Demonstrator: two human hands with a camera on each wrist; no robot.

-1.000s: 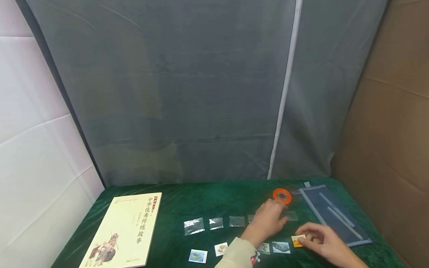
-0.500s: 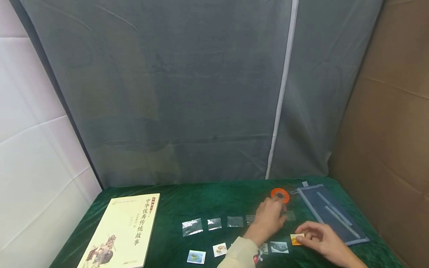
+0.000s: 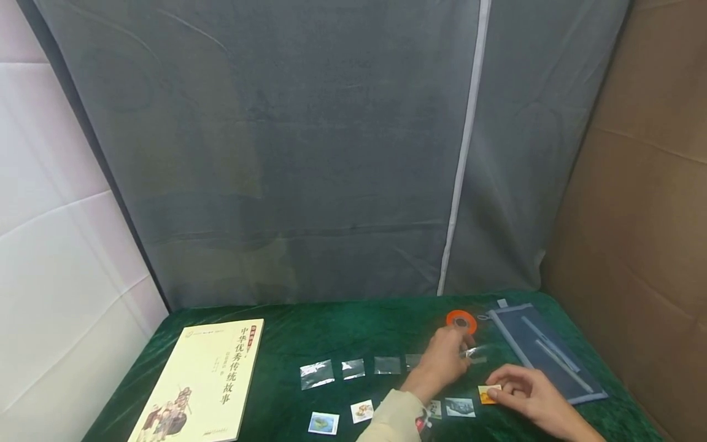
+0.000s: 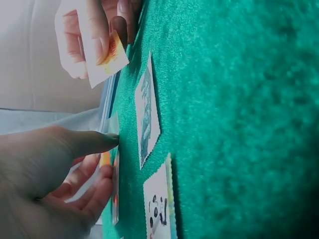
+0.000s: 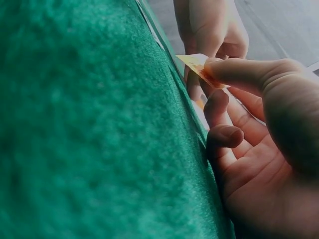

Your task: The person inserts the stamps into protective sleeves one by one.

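My right hand pinches a small yellow-orange postage stamp between thumb and fingers; the right wrist view shows the stamp tilted, one corner pointing out. My left hand reaches across to a small clear plastic sleeve at the right end of a row. In the left wrist view the thumb presses the edge of that sleeve, fingers curled below. A grey-blue stamp and a stamp with dark marks lie on the green cloth. My left forearm hides part of the stamp row.
More clear sleeves lie in a row, with stamps nearer me. An orange tape roll sits just beyond my left hand. A blue zip pouch lies at right, a cream book at left. Grey cloth hangs behind.
My left fingers have shifted slightly at the right-end sleeve, whose edge now glints and looks raised. My right hand keeps the stamp in nearly the same place.
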